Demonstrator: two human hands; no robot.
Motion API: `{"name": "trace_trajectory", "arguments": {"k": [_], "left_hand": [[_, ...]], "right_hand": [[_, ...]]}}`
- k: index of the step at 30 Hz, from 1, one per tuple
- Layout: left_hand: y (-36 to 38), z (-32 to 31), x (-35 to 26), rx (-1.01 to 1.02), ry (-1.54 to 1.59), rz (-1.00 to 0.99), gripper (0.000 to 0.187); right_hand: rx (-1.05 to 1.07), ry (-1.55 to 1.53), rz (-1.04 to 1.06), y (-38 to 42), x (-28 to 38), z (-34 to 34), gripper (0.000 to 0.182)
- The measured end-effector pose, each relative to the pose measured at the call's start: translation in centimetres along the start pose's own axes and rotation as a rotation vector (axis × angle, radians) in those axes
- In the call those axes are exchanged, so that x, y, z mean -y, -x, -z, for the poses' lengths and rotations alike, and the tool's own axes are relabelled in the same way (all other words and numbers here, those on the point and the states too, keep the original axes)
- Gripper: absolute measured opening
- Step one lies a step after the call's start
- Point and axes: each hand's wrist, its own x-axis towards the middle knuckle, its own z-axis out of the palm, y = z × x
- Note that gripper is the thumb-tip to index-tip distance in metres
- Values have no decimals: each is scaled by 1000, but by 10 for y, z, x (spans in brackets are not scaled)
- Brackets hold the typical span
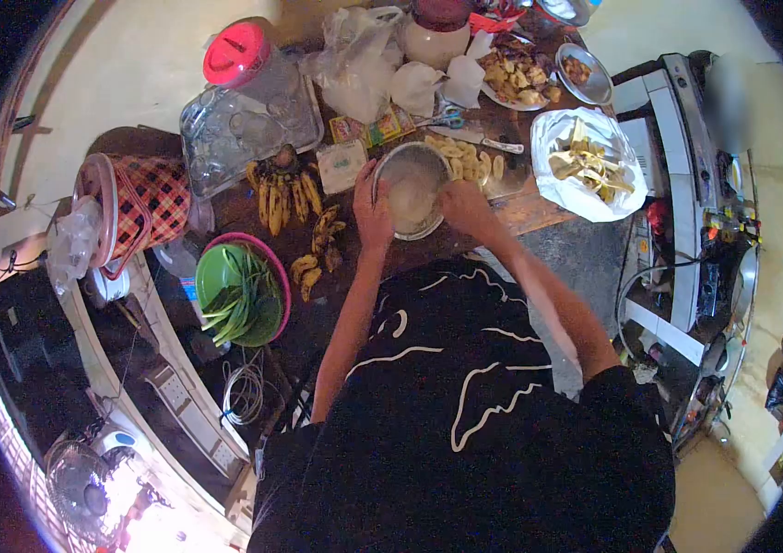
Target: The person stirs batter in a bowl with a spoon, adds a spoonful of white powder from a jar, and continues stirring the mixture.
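Note:
A round metal bowl (412, 232) of pale, greyish batter stands near the table's front edge. My left hand (374, 217) is closed on its left rim. At the right rim, my right hand (468, 210) is closed; what its fingers hold, if anything, is hidden. Peeled banana pieces (470, 162) lie just beyond the right hand. Behind them rests a knife (493, 144) with a pale handle. A small white packet (342, 166) lies behind my left hand. To its left are bunches of small ripe bananas (286, 201), with more bananas (325, 230) nearer the front edge.
At right, banana peels (594, 168) lie on a white plastic lining (553, 189). Behind stand a plate of browned food pieces (520, 78), a metal bowl (597, 72) and plastic bags (354, 69). A tray (193, 166), a red-lidded container (235, 53) and a green basin (214, 272) with leaves are left.

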Motion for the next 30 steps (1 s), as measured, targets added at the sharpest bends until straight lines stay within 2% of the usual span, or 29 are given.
{"name": "trace_trajectory", "arguments": {"k": [2, 3, 5, 8, 11, 14, 17, 20, 23, 26, 29, 30], "left_hand": [[1, 4, -1, -20, -56, -59, 31], [40, -9, -9, 4, -28, 34, 31], [31, -12, -16, -12, -29, 20, 30], [22, -10, -11, -11, 0, 3, 30], [14, -4, -12, -15, -91, -40, 31], [7, -3, 7, -16, 14, -1, 30], [8, -1, -1, -62, 5, -19, 29], [10, -1, -6, -84, -3, 0, 29], [11, 3, -17, -79, 17, 44, 29], [9, -1, 4, -100, -21, 34, 30], [9, 0, 6, -66, -15, -64, 30], [8, -1, 3, -73, -15, -36, 30]], "right_hand": [[12, 252, 46, 0, 7, 0, 21], [99, 189, 25, 40, -9, -2, 22], [94, 35, 107, 25, -26, -11, 22], [57, 191, -9, 23, 8, 24, 24], [77, 70, 45, 15, 5, 0, 26], [-38, -22, 38, 4, 2, 6, 27], [15, 194, -16, 12, 12, 5, 26], [106, 48, 194, 3, 6, 6, 26], [18, 255, -44, 11, 35, 29, 25], [58, 285, 83, 9, 19, 0, 24], [-8, 81, 69, -3, 12, 5, 23], [14, 151, 34, -1, 19, 13, 23]]}}
